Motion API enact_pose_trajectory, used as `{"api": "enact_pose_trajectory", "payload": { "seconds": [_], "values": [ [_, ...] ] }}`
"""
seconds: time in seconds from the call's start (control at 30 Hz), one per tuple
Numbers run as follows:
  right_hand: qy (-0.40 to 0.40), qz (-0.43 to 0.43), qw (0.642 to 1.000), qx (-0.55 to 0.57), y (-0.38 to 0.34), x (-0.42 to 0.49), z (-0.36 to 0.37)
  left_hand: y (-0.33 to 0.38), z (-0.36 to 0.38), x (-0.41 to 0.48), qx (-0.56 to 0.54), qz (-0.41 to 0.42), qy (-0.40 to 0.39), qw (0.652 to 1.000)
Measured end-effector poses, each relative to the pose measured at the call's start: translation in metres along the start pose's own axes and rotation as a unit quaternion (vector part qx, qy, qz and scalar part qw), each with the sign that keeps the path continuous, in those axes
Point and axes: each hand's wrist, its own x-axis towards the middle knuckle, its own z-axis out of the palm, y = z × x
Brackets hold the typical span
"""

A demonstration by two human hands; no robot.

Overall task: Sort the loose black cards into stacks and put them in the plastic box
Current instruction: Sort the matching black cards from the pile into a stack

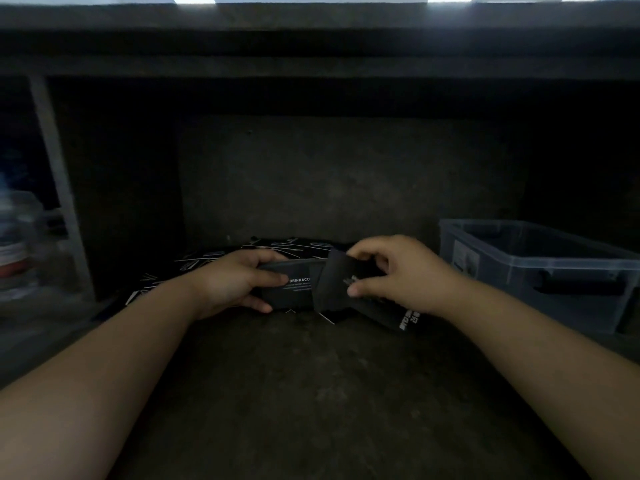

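The left hand [235,282] grips a card stack [294,289], long axis left-right. The right hand [398,271] pinches one tilted card [334,285] overlapping the stack's right end. Loose cards [277,247] lie just beyond. The plastic box [519,263] stands farther right, nearer the right hand.

Plastic box [512,296] (right end beyond frame)

The loose pile of cards [277,251] lies on the table [311,393]; my left hand [235,282] is just before the pile, gripping a stack [291,289]; my right hand [391,271], before the pile's right end, pinches a single card [330,285] that overlaps the stack's right end; the plastic box [540,271] stands well right of the pile; a bottle [15,237] stands far to the pile's left.
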Motion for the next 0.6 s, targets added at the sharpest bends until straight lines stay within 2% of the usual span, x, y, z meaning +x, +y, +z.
{"api": "enact_pose_trajectory", "payload": {
  "seconds": [0.07, 0.13, 0.23, 0.3, 0.4, 0.47, 0.53, 0.6],
  "values": [
    [0.083, -0.021, 0.996, 0.007, 0.000, 0.001, 0.002, 0.001, 0.000, 0.000, -0.001, 0.001, -0.001, 1.000],
    [0.105, -0.009, 0.993, -0.047, -0.002, 0.002, 0.004, 0.001, 0.001, -0.001, -0.003, 0.002, -0.002, 1.000],
    [0.031, 0.120, 0.975, -0.182, 0.003, 0.002, -0.002, 0.002, 0.001, -0.002, -0.007, -0.002, -0.003, 1.000],
    [-0.007, 0.186, 0.957, -0.222, 0.013, 0.002, -0.010, 0.001, -0.001, -0.002, -0.007, -0.007, -0.006, 1.000],
    [-0.024, 0.218, 0.957, -0.191, 0.025, 0.000, -0.017, 0.000, -0.001, -0.001, -0.007, -0.006, -0.006, 1.000],
    [-0.010, 0.184, 0.973, -0.138, 0.026, 0.001, -0.015, -0.001, -0.001, 0.000, -0.005, -0.008, -0.003, 1.000],
    [0.001, 0.140, 0.990, -0.023, 0.020, 0.002, -0.009, 0.000, 0.000, 0.000, -0.014, -0.009, 0.000, 1.000],
    [-0.018, 0.118, 0.992, 0.042, 0.015, 0.002, -0.003, 0.002, 0.001, -0.002, -0.031, -0.013, 0.006, 0.999]
  ]
}}
